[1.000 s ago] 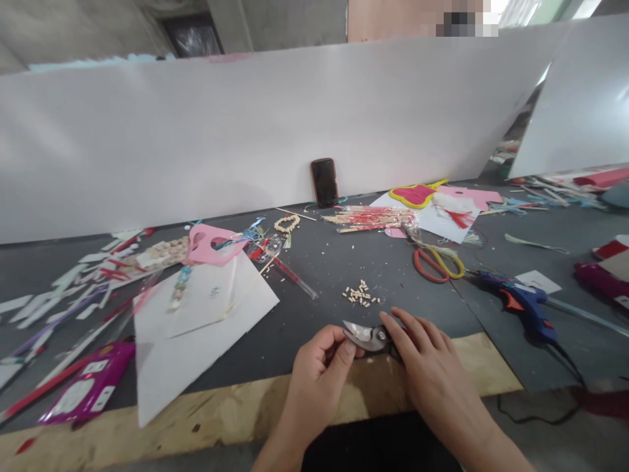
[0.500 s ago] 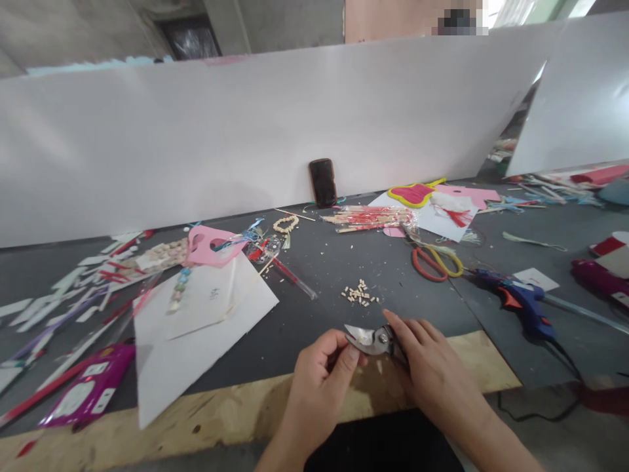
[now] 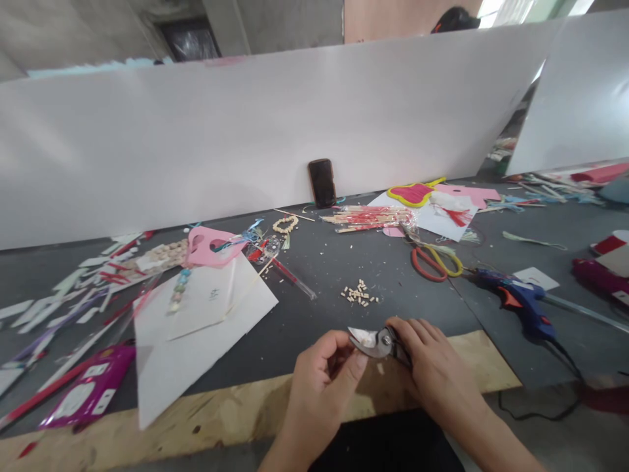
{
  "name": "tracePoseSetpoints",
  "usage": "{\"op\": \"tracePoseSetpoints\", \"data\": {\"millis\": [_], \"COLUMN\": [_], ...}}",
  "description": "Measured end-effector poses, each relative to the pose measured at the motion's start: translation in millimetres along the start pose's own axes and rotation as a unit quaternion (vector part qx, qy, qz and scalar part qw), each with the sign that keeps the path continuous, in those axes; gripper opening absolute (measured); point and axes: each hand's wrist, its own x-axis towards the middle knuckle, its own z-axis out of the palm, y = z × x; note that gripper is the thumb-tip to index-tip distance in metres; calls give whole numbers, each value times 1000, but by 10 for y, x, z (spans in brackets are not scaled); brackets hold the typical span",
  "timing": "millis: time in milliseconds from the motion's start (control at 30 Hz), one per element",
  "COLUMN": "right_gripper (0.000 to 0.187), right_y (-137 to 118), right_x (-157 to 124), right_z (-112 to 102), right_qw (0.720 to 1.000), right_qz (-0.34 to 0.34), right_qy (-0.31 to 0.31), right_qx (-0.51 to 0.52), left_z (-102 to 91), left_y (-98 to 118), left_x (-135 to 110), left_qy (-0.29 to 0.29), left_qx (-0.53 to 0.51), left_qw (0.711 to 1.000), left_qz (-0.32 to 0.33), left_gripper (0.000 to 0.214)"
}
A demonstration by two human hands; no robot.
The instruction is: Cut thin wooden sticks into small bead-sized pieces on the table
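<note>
My right hand (image 3: 432, 360) is closed around the handles of a pair of pruning shears (image 3: 385, 341), their blades pointing left. Thumb and fingers of my left hand (image 3: 322, 380) are pinched together at the blade tips; whatever small thing they hold is hidden. A pale bit shows by the blades. Just beyond the shears, a little heap of short cut wooden pieces (image 3: 361, 295) lies on the dark table top (image 3: 304, 328).
Scissors (image 3: 427, 263) and a blue glue gun (image 3: 523, 301) lie to the right. White sheets (image 3: 167, 367), a pink cut-out (image 3: 216, 248) and a purple packet (image 3: 91, 387) are on the left. Bagged red-and-tan sticks (image 3: 371, 217) and a leaning phone (image 3: 322, 183) stand along the white partition (image 3: 246, 131).
Both hands and the shears have shifted slightly to the right. My right fingers sit a little differently on the handles. The heap of pieces looks the same.
</note>
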Motion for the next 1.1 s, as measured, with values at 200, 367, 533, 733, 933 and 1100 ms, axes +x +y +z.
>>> {"op": "tracePoseSetpoints", "data": {"millis": [200,367,533,733,933,1100], "right_gripper": [55,62,60,56,46,40], "right_y": [-34,-59,-73,-63,15,46], "right_x": [-29,-50,-64,-50,-8,26], "right_z": [-2,-37,-45,-44,9,17], "right_qw": [1000,1000,1000,1000,998,999], "right_qz": [15,12,6,-16,-32,-31], "right_qy": [15,16,11,23,44,20], "right_qx": [-3,-15,-14,-9,-20,-2], "left_z": [37,72,36,-51,-52,-28], "left_y": [-31,-24,4,49,57,61], "left_x": [-9,-30,-27,-18,-18,-21], "left_qy": [60,81,72,-23,-33,-18], "left_qx": [46,69,82,13,6,13], "left_qw": [997,993,993,1000,999,1000], "left_qz": [19,51,50,3,-8,-16], "left_gripper": [21,24,25,27,27,27]}}
